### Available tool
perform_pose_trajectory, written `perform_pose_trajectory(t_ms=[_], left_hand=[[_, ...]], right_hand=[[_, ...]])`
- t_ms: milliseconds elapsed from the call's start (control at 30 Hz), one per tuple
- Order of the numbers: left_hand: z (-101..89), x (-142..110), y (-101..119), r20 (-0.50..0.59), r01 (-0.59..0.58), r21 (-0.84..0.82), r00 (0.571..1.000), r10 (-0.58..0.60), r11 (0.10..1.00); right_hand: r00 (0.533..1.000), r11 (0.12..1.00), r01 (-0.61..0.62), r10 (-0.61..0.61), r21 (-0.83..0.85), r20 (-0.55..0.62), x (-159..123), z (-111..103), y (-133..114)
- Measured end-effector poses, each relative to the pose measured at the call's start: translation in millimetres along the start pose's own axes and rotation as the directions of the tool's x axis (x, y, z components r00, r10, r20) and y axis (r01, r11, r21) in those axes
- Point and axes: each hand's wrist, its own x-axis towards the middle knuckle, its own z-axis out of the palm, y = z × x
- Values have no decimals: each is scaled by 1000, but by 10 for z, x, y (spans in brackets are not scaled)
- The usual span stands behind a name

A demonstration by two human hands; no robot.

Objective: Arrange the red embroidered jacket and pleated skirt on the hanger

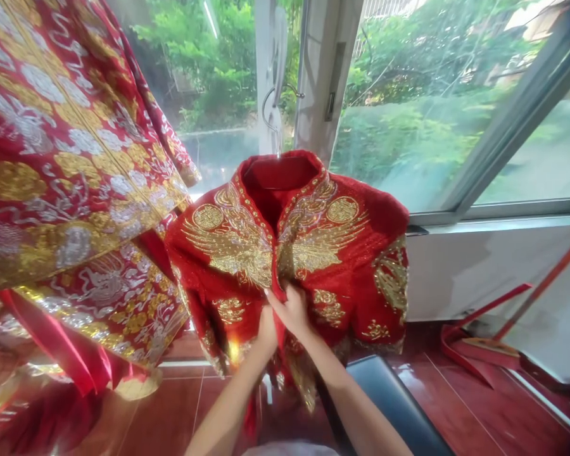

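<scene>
A red jacket (356, 234) with gold embroidered wings, round emblems and a stand-up collar hangs in front of me on a metal hanger (278, 140). My right hand (292, 310) is closed on the edge of its front opening, about chest height on the garment. Just beside it, my left hand (266, 329) grips the same front edge from the left, its fingers partly hidden by the cloth and the other hand. Below the hands, the jacket's lower front parts a little, and its two sleeves hang at the sides.
Another red garment (76, 145) with dense gold and silver embroidery hangs close on the left, red ribbon (71, 354) below it. Behind are sliding windows (437, 126). A black padded seat (389, 405) stands at lower right. A red dustpan-like object (484, 351) lies near the wall.
</scene>
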Motion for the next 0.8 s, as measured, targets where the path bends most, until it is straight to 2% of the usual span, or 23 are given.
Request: perform_pose_trajectory(t_ms=[100,200,267,333,400,433,500,567,600,667,733,800], left_hand=[[-168,48,-61,-7,15,-39,1000,-15,999],[-303,-102,-175,-52,35,-104,998,-41,994],[-402,-260,-297,-71,84,-165,993,-96,983],[-516,-437,-454,-47,179,-237,980,-195,955],[-640,-619,-639,9,310,-310,946,-324,899],[-701,-710,-738,36,380,-343,919,-393,859],[-819,-893,-938,65,504,-398,849,-524,766],[-921,-1073,-1119,52,589,-445,769,-637,675],[-963,-1158,-1194,35,612,-492,724,-689,619],[-1019,-1313,-1302,9,612,-603,646,-763,511],[-1031,-1428,-1352,22,576,-690,621,-783,437],[-1005,-1491,-1359,51,551,-715,655,-754,430]], right_hand=[[1000,1000,-5,4,-26,-27,-79,87,159],[999,999,-35,35,41,-1,-285,72,298],[992,983,-116,106,141,76,-470,25,442],[958,946,-249,209,208,194,-691,-33,634],[890,878,-421,351,229,290,-941,-89,854],[843,818,-521,447,246,298,-1071,-114,966],[712,645,-701,659,304,244,-1324,-158,1170],[561,482,-803,811,350,170,-1539,-200,1323],[501,429,-831,854,354,138,-1624,-220,1371],[420,351,-861,899,369,126,-1739,-255,1409],[358,234,-858,911,457,205,-1781,-271,1378],[337,122,-829,887,545,315,-1773,-254,1308]])
